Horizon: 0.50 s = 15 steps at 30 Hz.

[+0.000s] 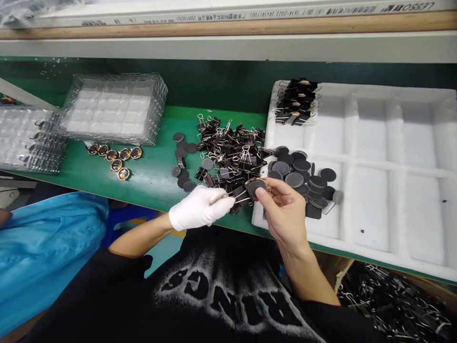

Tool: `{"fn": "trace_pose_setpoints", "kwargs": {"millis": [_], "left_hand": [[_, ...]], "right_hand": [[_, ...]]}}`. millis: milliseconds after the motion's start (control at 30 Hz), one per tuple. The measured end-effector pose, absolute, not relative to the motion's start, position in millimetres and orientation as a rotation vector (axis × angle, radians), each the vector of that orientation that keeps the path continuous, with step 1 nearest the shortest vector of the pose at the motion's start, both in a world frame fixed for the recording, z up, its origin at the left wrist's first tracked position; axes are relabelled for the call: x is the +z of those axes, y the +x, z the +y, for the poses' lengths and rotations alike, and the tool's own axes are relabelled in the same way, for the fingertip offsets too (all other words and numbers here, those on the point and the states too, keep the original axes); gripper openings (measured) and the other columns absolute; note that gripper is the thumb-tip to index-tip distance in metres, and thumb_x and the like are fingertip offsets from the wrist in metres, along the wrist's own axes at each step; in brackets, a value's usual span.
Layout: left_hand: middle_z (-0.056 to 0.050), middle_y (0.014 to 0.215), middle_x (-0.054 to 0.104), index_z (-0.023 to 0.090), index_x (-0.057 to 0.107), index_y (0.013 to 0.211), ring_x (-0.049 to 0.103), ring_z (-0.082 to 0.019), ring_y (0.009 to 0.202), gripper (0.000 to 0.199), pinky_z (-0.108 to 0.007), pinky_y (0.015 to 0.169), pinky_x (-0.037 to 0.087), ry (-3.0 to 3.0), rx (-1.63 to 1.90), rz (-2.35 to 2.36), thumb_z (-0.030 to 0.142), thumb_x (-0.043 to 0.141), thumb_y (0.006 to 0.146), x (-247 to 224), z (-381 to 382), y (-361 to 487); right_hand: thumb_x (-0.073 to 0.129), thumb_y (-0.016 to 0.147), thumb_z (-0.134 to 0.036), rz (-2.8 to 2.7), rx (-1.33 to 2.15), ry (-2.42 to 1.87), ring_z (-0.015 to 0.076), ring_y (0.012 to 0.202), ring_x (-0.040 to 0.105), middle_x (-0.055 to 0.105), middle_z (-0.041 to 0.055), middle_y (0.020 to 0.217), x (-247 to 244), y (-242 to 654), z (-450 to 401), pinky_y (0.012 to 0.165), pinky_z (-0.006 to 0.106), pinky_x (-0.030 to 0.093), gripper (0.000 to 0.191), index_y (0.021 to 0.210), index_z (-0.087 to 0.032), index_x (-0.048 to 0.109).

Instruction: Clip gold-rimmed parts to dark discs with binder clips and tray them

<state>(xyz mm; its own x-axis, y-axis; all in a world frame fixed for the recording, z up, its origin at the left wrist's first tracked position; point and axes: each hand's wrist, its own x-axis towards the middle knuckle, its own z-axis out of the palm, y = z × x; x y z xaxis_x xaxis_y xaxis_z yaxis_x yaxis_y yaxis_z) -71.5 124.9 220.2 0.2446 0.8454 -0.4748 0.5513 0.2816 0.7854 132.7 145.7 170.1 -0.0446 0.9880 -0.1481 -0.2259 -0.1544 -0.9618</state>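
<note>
My left hand [202, 207], in a white glove, is closed on the wire handles of a black binder clip [241, 194]. Bare, my right hand [287, 209] pinches a dark round disc [257, 187] right at the clip's jaw end. Whether the jaws grip the disc I cannot tell. Behind both hands lies a heap of black binder clips [228, 147] with silver wire handles. A pile of grey-black discs [302, 174] sits to the right, on the near left part of a white foam tray [348, 164]. More loose discs [181, 152] lie left of the heap.
Clipped assemblies [296, 102] stand in the tray's far left compartment. Clear plastic trays [114, 107] are stacked at the left, with several gold-rimmed round pieces [124, 173] before them. A box of clips [392, 305] is below right. A person's blue clothing [53, 257] shows at left.
</note>
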Motion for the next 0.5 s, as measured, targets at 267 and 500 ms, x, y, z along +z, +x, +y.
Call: {"fn": "trace_pose_setpoints", "kwargs": {"millis": [267, 500], "left_hand": [[0.006, 0.052, 0.058, 0.020, 0.061, 0.080, 0.058, -0.011, 0.048, 0.039, -0.024, 0.057, 0.048, 1.391, 0.293, 1.356, 0.047, 0.043, 0.101, 226, 120, -77], [-0.001, 0.066, 0.067, 0.019, 0.068, 0.092, 0.064, -0.017, 0.063, 0.045, -0.028, 0.062, 0.040, 1.986, 0.333, 1.846, 0.055, 0.043, 0.101, 214, 130, -123]], "right_hand": [[0.087, 0.076, -0.040, -0.867, 1.463, -1.181, 0.0192, 0.088, 0.072, 0.078, 0.0046, 0.095, 169, 118, 138, 0.085, 0.035, 0.060, 0.028, 0.097, -0.024, 0.076], [0.087, 0.072, -0.050, -0.406, 1.695, -1.054, 0.0166, 0.080, 0.066, 0.069, -0.0012, 0.088, 181, 120, 131, 0.077, 0.036, 0.061, 0.034, 0.090, -0.028, 0.070]]}}
